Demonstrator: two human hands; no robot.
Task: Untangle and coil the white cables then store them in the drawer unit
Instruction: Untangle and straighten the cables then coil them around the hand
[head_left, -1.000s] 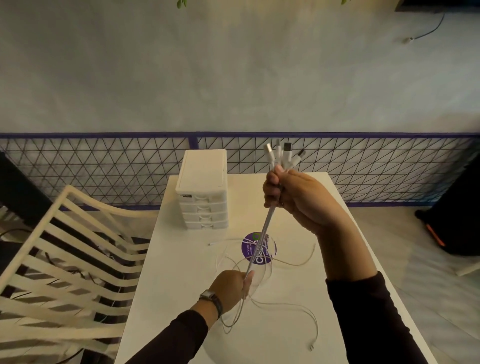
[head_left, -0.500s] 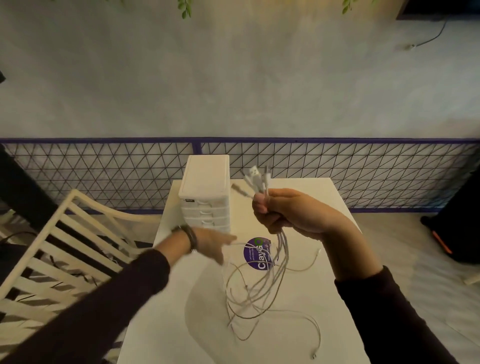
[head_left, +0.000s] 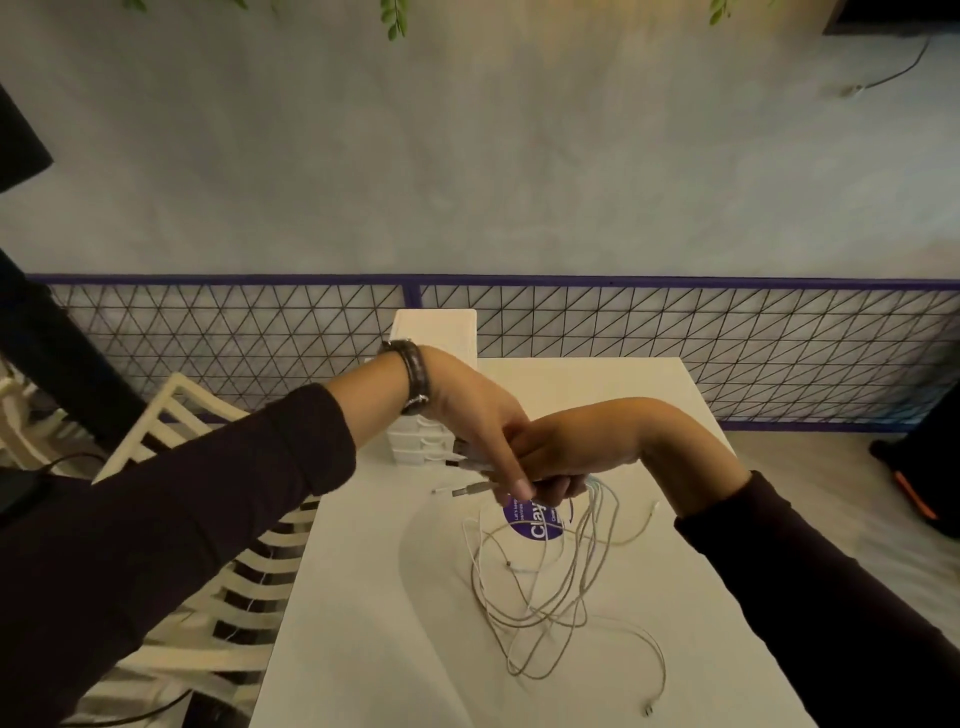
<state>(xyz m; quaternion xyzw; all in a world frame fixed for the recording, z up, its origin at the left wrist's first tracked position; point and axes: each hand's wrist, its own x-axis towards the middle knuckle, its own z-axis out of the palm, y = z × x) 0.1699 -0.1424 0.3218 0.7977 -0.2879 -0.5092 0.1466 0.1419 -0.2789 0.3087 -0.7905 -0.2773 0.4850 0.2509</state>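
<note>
Several white cables (head_left: 550, 587) hang in loose tangled loops from my hands onto the white table (head_left: 374, 649). My right hand (head_left: 566, 457) is bent down at the wrist and shut on the bundle near its plug ends. My left hand (head_left: 478, 426) reaches across from the left and closes over the same bundle, its fingers on the plugs (head_left: 467, 470) that stick out to the left. The white drawer unit (head_left: 435, 338) stands at the table's far left, partly hidden behind my left wrist; its drawers look shut.
A round purple sticker (head_left: 535, 525) lies under the cables. A white slatted chair (head_left: 218, 597) stands close to the table's left edge. A purple-framed wire fence (head_left: 675, 332) runs behind the table. A dark object (head_left: 924, 467) sits on the floor at the right.
My right hand has dropped and turned over, so the plugs now point left. My left hand moved from the drawer unit to grasp the bundle at my right hand.
</note>
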